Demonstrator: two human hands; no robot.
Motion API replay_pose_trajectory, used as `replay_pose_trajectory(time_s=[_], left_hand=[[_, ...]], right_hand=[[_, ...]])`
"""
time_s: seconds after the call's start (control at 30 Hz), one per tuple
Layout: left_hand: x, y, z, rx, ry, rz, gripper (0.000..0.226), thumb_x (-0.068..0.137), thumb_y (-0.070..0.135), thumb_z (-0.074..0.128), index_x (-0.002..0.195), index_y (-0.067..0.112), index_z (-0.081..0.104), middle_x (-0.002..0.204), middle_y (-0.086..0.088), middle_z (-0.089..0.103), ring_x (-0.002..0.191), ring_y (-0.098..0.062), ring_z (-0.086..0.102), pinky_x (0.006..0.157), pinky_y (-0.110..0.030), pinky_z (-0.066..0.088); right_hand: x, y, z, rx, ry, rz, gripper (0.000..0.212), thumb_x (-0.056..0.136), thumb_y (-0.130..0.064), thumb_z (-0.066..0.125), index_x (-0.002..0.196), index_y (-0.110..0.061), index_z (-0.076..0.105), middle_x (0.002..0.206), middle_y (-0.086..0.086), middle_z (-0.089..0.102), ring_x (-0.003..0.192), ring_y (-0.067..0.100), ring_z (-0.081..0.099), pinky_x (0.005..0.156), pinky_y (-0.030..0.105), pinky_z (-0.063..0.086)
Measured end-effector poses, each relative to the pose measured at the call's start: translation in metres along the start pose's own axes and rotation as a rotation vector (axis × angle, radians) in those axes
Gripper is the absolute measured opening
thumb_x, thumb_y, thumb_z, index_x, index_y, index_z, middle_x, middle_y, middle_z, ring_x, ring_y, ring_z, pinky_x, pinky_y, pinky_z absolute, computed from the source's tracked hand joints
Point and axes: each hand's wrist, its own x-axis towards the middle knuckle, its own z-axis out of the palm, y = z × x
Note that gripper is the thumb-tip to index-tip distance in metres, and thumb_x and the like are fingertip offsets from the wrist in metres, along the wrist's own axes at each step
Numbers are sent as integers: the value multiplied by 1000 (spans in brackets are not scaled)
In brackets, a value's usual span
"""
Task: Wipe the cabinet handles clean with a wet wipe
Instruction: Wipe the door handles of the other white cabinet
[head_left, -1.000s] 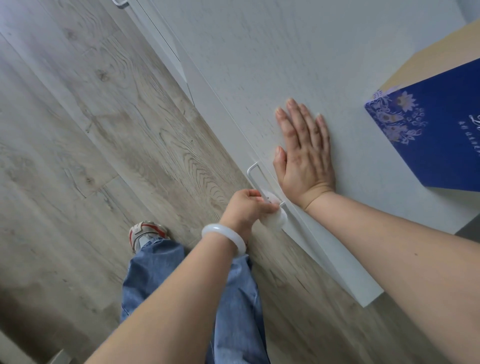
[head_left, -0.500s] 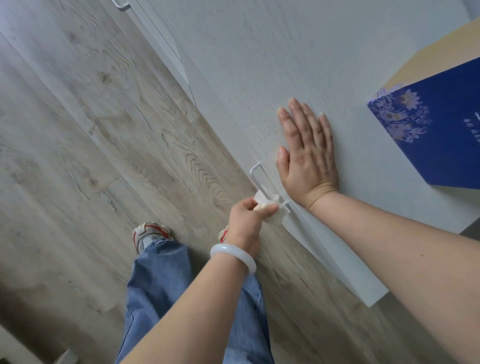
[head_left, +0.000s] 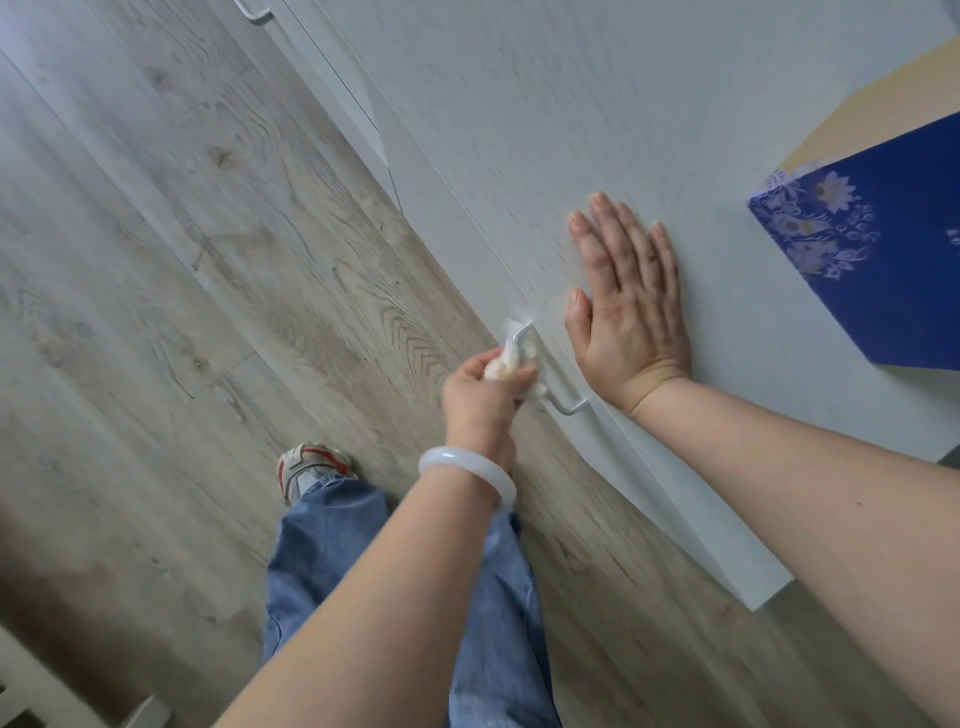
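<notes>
A thin silver bar handle (head_left: 563, 402) runs along the edge of the white cabinet door (head_left: 545, 130). My left hand (head_left: 480, 397), a pale bangle on its wrist, grips a white wet wipe (head_left: 514, 351) wrapped around the handle's upper half. The handle's lower end shows bare beside my fingers. My right hand (head_left: 628, 306) lies flat on the white cabinet top, fingers straight and together, just right of the handle. A second silver handle (head_left: 254, 13) shows on the neighbouring door at the top left edge.
A dark blue box with a flower pattern (head_left: 878, 260) stands on the cabinet top at the right. The wood-look floor (head_left: 182, 234) fills the left. My jeans leg and a sneaker (head_left: 311, 467) stand near the cabinet's foot.
My left hand has slid the wipe up along the handle from its lower end to its upper half. My right hand has stayed flat on the cabinet top.
</notes>
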Motion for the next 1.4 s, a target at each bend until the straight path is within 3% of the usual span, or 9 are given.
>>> replay_pose_trajectory(time_s=[0.13,0.27,0.57,0.7,0.87,0.97,1.07,1.2,1.4], left_hand=[[-20,-38,11,106,-91,-118,25,85,-4,70,108,-4,64,95,-17,70,78,-22,67,77,-29,59],[3,-12,4,178,-68,-12,37,80,6,78,112,-8,63,90,-16,69,76,-23,66,84,-39,57],[-13,-33,14,75,-65,-44,15,82,-3,73,92,6,68,91,-13,73,90,-26,71,74,-28,60],[11,6,8,101,-53,99,25,78,-3,76,100,5,68,88,-10,74,81,-22,72,68,-28,59],[13,37,2,355,-197,150,54,74,-9,75,122,11,58,114,-13,69,104,-29,68,83,-42,60],[7,46,-3,195,-277,84,53,86,13,73,133,9,49,122,-15,64,107,-30,68,80,-42,60],[9,55,-3,72,-189,20,45,97,44,54,128,11,57,117,-15,67,103,-31,69,80,-46,60],[11,38,11,151,-25,72,24,95,23,64,111,7,70,106,-15,72,96,-29,70,76,-40,61],[-11,-4,16,-21,-4,69,25,93,18,66,117,11,68,107,-6,74,99,-17,71,76,-24,58]], right_hand=[[1,1,1,-4,8,1,62,91,-28,40,151,-12,30,159,8,24,147,24,21,118,49,17],[0,1,1,-6,5,-4,62,92,-28,39,151,-12,29,159,8,24,147,23,21,119,49,17],[0,-1,0,-3,10,7,63,91,-28,40,151,-13,30,159,8,25,147,23,22,119,49,17],[1,0,0,2,5,1,63,91,-29,40,151,-12,30,159,8,25,147,23,21,119,48,16],[1,0,-1,15,-8,5,64,90,-27,42,151,-12,30,159,8,24,147,24,20,119,48,15],[1,0,-2,15,-11,4,64,90,-27,43,151,-12,30,159,8,23,147,23,20,119,49,15],[1,0,-2,13,-10,4,64,90,-27,43,151,-12,30,159,8,24,147,23,20,119,49,15],[1,-1,-2,12,-13,4,63,91,-28,41,151,-12,30,159,8,24,147,23,20,119,49,15],[1,0,-2,9,-17,2,63,92,-27,41,151,-12,29,159,8,23,148,23,19,119,49,16]])
